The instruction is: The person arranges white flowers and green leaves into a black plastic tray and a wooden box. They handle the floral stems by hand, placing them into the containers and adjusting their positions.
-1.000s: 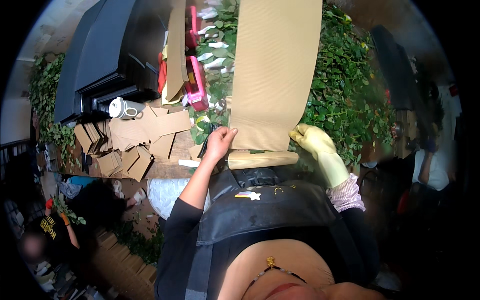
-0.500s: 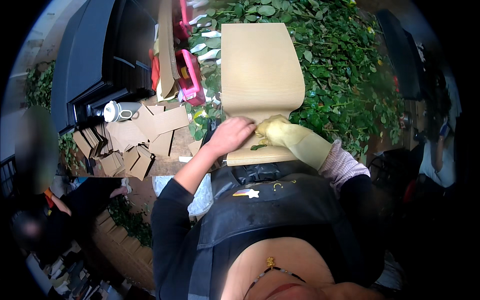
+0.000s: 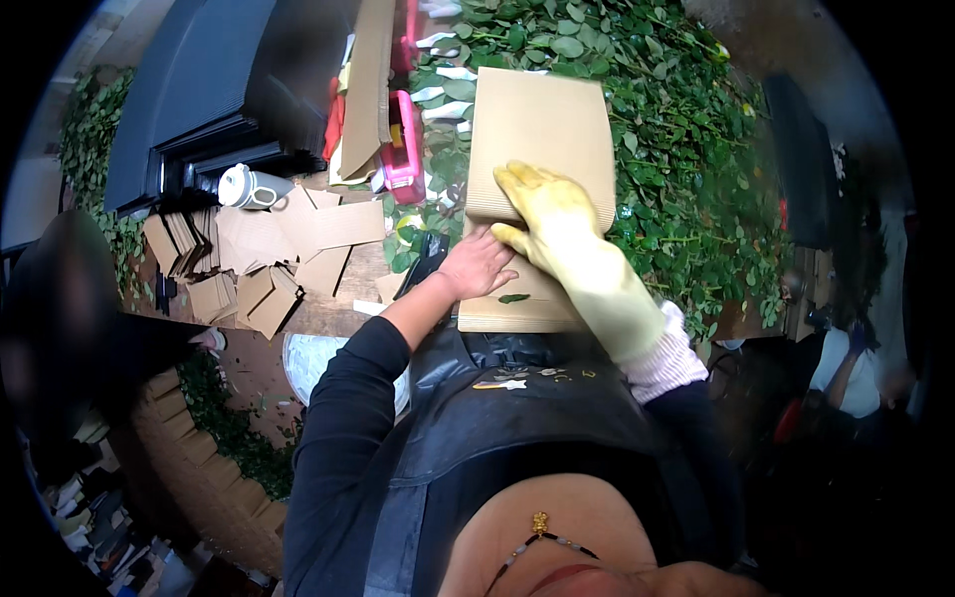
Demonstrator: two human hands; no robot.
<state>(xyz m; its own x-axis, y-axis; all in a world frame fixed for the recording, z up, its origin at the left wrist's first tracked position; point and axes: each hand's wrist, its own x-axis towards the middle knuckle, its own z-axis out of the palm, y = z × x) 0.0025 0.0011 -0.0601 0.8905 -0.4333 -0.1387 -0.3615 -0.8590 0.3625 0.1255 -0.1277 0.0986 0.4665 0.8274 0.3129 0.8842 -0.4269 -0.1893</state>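
A tan sheet of corrugated cardboard [image 3: 542,109] lies in front of me, bent up across its middle, with its flat near part by my apron. Bare and with fingers stretched out, my left hand [image 3: 476,265] presses on the left side of the bend. My right hand [image 3: 552,204], in a long pale-yellow rubber glove, rests flat on the raised far part, its thumb close to my left fingers. A small green leaf [image 3: 513,298] lies on the near part of the cardboard.
Leafy green stems [image 3: 676,169] cover the table behind and to the right. On the left are small cardboard pieces [image 3: 343,224], a white mug [image 3: 244,187], a pink basket [image 3: 402,184] and a stack of dark sheets [image 3: 214,90]. A person [image 3: 846,373] is at the far right.
My gloved right hand has moved forward from the fold and spread flat on the cardboard's far part. The far part is now bent nearer to me. My left hand stays at the fold.
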